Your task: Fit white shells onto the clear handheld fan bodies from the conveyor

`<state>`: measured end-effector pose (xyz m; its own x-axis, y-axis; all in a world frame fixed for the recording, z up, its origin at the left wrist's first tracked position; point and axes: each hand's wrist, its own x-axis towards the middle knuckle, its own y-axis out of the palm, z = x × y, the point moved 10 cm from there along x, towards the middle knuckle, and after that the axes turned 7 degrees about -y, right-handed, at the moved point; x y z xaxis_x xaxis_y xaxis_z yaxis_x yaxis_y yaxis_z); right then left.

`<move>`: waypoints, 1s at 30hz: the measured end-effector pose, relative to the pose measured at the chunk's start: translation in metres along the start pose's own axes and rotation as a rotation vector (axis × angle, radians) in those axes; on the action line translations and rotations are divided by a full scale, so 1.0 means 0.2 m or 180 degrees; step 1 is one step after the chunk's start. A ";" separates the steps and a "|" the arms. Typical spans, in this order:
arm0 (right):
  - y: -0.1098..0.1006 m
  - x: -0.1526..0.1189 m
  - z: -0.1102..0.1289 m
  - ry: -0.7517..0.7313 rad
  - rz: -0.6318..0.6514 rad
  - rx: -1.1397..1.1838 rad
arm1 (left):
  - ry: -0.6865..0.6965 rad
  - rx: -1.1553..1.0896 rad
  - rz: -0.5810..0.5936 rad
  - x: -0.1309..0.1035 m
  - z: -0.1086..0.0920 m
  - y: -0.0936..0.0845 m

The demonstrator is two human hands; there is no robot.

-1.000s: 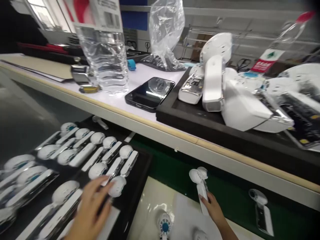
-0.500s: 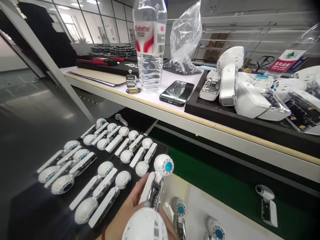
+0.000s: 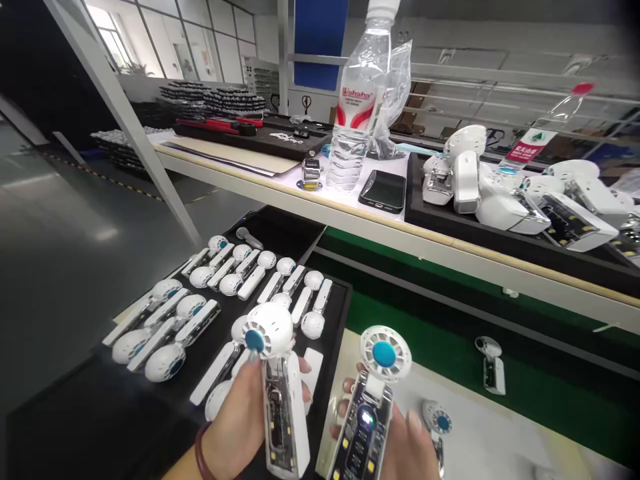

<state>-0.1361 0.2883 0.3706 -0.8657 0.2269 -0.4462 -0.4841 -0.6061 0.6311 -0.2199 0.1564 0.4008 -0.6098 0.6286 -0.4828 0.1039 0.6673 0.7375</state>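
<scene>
My left hand [image 3: 237, 417], with a dark red band at its wrist, is wrapped round a white round-headed handheld device [image 3: 295, 420]. Its vented head has a blue centre, and a clear side of the body shows a circuit board. A second such device [image 3: 384, 355] is in my right hand [image 3: 413, 443], head up, its vented face and board side towards me. A small bluish-white light glows on that board. Both devices are upright and apart from each other. Left of my hands, a black tray [image 3: 345, 293] bears several similar devices [image 3: 165, 363] in rows.
A shelf [image 3: 280, 190] crosses above the bench, bearing a water bottle [image 3: 353, 110], a phone [image 3: 383, 191] and a black tray [image 3: 415, 193] of device parts. More devices lie on the right, one on the white surface [image 3: 437, 420] and one on the green mat [image 3: 490, 363].
My hands, close together before, are now apart, each with one device. Both devices have been turned so their boards face me, and a light now shows on the right one. The view has shifted.
</scene>
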 end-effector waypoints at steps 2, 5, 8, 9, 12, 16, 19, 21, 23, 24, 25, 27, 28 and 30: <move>0.01 0.05 -0.04 -0.0045 -0.0251 0.0046 | 0.0043 0.0090 -0.0466 -0.01 -0.03 -0.07; 0.01 0.09 -0.09 -0.0148 -0.0641 -0.0417 | 0.0009 0.0469 -0.1050 -0.03 -0.05 -0.19; 0.04 0.09 -0.13 -0.0068 -0.0924 -0.0617 | -0.0068 0.0663 -0.1209 -0.05 -0.06 -0.24; 0.06 0.10 -0.15 -0.0020 -0.0889 -0.0505 | -0.0087 0.0661 -0.1170 -0.06 -0.06 -0.25; 0.17 0.13 -0.20 0.0108 -0.0419 -0.0137 | -0.0154 0.0612 -0.0922 -0.09 -0.08 -0.23; 0.20 0.19 -0.26 0.0062 -0.0339 -0.0299 | -0.0060 0.0766 -0.0759 -0.14 -0.11 -0.21; 0.22 0.23 -0.29 -0.0129 -0.0403 -0.0217 | 0.0018 0.0793 -0.0781 -0.16 -0.13 -0.23; 0.25 0.24 -0.34 -0.0050 -0.0368 -0.0200 | 0.0028 0.0759 -0.0776 -0.17 -0.13 -0.24; 0.28 0.23 -0.36 -0.0092 -0.0237 -0.0382 | 0.0075 0.0710 -0.0734 -0.18 -0.13 -0.24; 0.30 0.23 -0.35 -0.0190 -0.0184 -0.0534 | 0.0093 0.0664 -0.0697 -0.18 -0.14 -0.24; 0.31 0.22 -0.35 -0.0299 -0.0156 -0.0663 | 0.0116 0.0612 -0.0641 -0.19 -0.14 -0.23; 0.35 0.20 -0.36 -0.0449 -0.0127 -0.0690 | 0.0122 0.0491 -0.0522 -0.19 -0.15 -0.21; 0.37 0.19 -0.37 -0.0478 -0.0080 -0.0578 | 0.0113 0.0447 -0.0492 -0.19 -0.16 -0.20; 0.43 0.15 -0.40 -0.0404 0.0083 -0.0254 | 0.0075 0.0398 -0.0480 -0.20 -0.17 -0.20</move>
<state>-0.1943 0.1814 0.3605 -0.8894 0.3018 -0.3435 -0.4541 -0.6705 0.5867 -0.2267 0.0916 0.4061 -0.6438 0.5092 -0.5711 0.1058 0.7985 0.5927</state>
